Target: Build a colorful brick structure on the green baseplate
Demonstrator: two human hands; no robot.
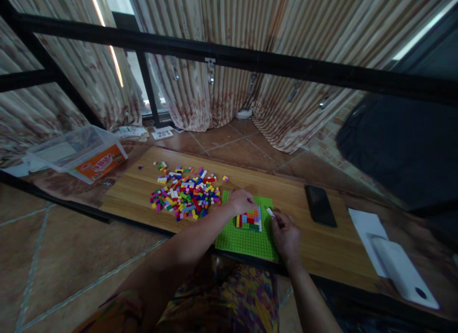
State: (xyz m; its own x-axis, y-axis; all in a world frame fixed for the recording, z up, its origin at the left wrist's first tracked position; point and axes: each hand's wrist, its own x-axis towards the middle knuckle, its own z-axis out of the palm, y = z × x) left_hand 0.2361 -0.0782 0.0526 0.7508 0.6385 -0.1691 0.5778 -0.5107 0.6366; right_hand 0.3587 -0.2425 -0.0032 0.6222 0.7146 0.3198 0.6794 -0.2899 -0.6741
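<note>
A green baseplate (239, 244) lies on the wooden board in front of me, bearing a small flat build of coloured bricks (246, 219) with a white row along its right side. My left hand (241, 202) rests over the far edge of this build, its fingers curled together; what they grip, if anything, is hidden. At the plate's right edge, my right hand (286, 233) pinches a white toy brick (270, 212) between thumb and fingertips, slightly above the plate. To the left spreads a loose pile of multicoloured bricks (188, 192).
A black phone (320, 205) lies on the wooden board (343, 256) to the right. Beyond it are a white sheet (363, 223) and a white device (404, 271). At left stands a clear plastic bin (77, 151) with an orange label. A black metal bar (229, 54) crosses before the curtains.
</note>
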